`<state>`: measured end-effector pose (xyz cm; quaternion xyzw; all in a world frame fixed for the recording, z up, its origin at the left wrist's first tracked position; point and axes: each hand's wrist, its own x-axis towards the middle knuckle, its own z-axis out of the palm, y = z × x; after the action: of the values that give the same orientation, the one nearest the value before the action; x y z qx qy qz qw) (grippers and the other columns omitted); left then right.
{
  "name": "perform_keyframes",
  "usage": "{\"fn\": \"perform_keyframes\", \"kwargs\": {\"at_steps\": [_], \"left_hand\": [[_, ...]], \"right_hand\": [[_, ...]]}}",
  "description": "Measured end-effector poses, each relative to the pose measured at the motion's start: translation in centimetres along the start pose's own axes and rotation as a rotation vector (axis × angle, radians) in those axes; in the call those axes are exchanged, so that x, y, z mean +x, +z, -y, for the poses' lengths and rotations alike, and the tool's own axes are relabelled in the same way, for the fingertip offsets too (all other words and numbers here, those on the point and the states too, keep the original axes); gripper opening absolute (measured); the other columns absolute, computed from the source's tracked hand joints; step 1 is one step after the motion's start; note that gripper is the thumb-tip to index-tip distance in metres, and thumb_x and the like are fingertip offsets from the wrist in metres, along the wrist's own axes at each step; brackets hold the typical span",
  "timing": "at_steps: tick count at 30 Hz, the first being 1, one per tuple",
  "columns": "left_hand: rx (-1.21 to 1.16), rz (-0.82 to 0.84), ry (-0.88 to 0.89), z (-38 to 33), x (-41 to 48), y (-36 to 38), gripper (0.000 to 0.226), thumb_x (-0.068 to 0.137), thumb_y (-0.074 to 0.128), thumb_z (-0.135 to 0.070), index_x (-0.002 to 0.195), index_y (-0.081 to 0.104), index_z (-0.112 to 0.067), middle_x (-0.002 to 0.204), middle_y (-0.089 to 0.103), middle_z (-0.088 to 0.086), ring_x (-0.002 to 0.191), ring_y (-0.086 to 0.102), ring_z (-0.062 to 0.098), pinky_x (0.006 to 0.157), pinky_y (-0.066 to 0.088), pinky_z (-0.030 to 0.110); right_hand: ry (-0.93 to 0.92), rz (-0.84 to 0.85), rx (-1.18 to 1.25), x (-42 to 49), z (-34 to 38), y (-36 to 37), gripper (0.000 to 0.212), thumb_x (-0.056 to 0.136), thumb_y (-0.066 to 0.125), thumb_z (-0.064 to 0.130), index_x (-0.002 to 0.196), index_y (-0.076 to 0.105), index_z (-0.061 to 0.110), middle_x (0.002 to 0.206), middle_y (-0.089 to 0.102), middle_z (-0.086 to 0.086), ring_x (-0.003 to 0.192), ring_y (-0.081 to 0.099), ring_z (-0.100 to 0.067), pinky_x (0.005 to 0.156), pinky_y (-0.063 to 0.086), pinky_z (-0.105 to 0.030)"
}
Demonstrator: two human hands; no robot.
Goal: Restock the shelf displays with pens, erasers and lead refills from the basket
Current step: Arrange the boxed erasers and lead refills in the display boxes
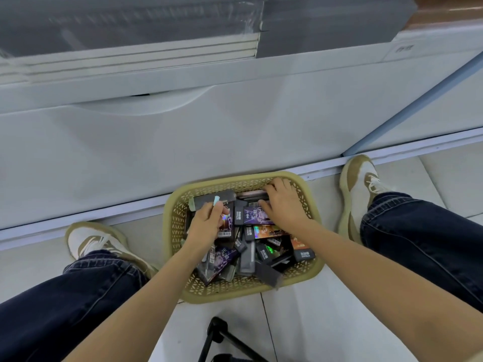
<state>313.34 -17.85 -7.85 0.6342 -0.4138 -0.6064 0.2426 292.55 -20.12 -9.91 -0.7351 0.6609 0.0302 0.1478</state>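
— Head view first. Anything gripped?

— Yes. Pinching a small pale-green piece (217, 200), possibly an eraser, between thumb and fingertips of the left hand (206, 223). Held just above the heap, touching or nearly touching a long grey pack (201, 199) just beyond the pinch.

— And the right hand (285, 205)?

— Bent down into the far end of the basket (177, 218), fingers curled over the packs there, thumb against a purple pack (254, 214). Cannot tell whether clenched round one or only rummaging.

— Whereabouts of the stock?

— Under and between the two grips: dark packs heaped in the tan lattice basket, with an orange pack (298, 242) just nearer than the right wrist. Too small and jumbled to sort into pens, erasers and lead refills.

— How far along, then?

— Far from finished, judging by so full a basket. Nothing lifted towards the white shelf unit (235, 121) beyond both hands, and no display in sight to check for gaps. Left to do, by that reckoning: picking out, carrying up and placing nearly everything.
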Motion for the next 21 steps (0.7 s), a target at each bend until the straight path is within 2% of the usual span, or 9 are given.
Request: {"fn": "perform_keyframes", "kwargs": {"at_steps": [5, 10, 13, 16, 19, 21], "left_hand": [[0.023, 0.014, -0.002, 0.1, 0.3, -0.1, 0.038, 0.104, 0.038, -0.035, 0.096, 0.062, -0.007, 0.065, 0.039, 0.000, 0.051, 0.031, 0.010, 0.051, 0.028, 0.025], [0.019, 0.021, -0.014, 0.2, 0.3, -0.3, 0.038, 0.104, 0.037, -0.034, 0.099, 0.061, -0.006, 0.065, 0.039, 0.001, 0.051, 0.031, 0.010, 0.049, 0.027, 0.025], [0.024, 0.026, -0.015, 0.2, 0.2, -0.4, 0.037, 0.104, 0.037, -0.034, 0.100, 0.061, -0.006, 0.065, 0.040, 0.000, 0.050, 0.031, 0.010, 0.049, 0.028, 0.024], [0.058, 0.021, 0.012, -0.1, 0.2, -0.8, 0.033, 0.104, 0.040, -0.031, 0.097, 0.062, -0.008, 0.065, 0.044, 0.000, 0.052, 0.034, 0.012, 0.051, 0.029, 0.026], [0.150, -0.049, 0.080, -0.7, 0.2, -1.1, 0.022, 0.100, 0.048, -0.030, 0.096, 0.063, -0.015, 0.074, 0.053, 0.000, 0.062, 0.044, 0.014, 0.058, 0.036, 0.027], [0.219, -0.077, 0.155, -1.4, 0.1, -1.1, 0.014, 0.096, 0.055, -0.031, 0.100, 0.064, -0.020, 0.094, 0.059, -0.006, 0.077, 0.053, 0.008, 0.066, 0.039, 0.015]], "right_hand": [[0.053, 0.055, 0.076, -0.6, 0.2, 0.6, 0.040, 0.097, 0.043, 0.041, 0.127, 0.053, 0.015, 0.127, 0.055, -0.005, 0.119, 0.043, -0.024, 0.100, 0.030, -0.039], [0.055, 0.130, 0.107, -0.1, 0.0, 0.6, 0.038, 0.097, 0.045, 0.040, 0.125, 0.058, 0.016, 0.122, 0.051, -0.008, 0.118, 0.041, -0.027, 0.097, 0.027, -0.039], [-0.036, 0.119, 0.192, 0.1, -0.2, 0.0, 0.027, 0.097, 0.053, 0.037, 0.113, 0.062, 0.017, 0.111, 0.054, -0.004, 0.109, 0.047, -0.024, 0.093, 0.030, -0.038], [-0.098, 0.064, 0.361, 0.0, -0.7, -1.0, 0.018, 0.093, 0.062, 0.027, 0.104, 0.068, 0.014, 0.096, 0.055, 0.000, 0.094, 0.051, -0.019, 0.086, 0.040, -0.036], [-0.115, 0.078, 0.436, 0.2, -1.5, -2.6, 0.018, 0.092, 0.064, 0.026, 0.106, 0.072, 0.019, 0.097, 0.059, 0.007, 0.088, 0.052, -0.008, 0.081, 0.043, -0.023], [-0.178, 0.140, 0.445, 0.3, -1.7, -4.0, 0.017, 0.088, 0.069, 0.028, 0.104, 0.074, 0.023, 0.093, 0.063, 0.014, 0.080, 0.052, 0.005, 0.074, 0.036, -0.009]]}}
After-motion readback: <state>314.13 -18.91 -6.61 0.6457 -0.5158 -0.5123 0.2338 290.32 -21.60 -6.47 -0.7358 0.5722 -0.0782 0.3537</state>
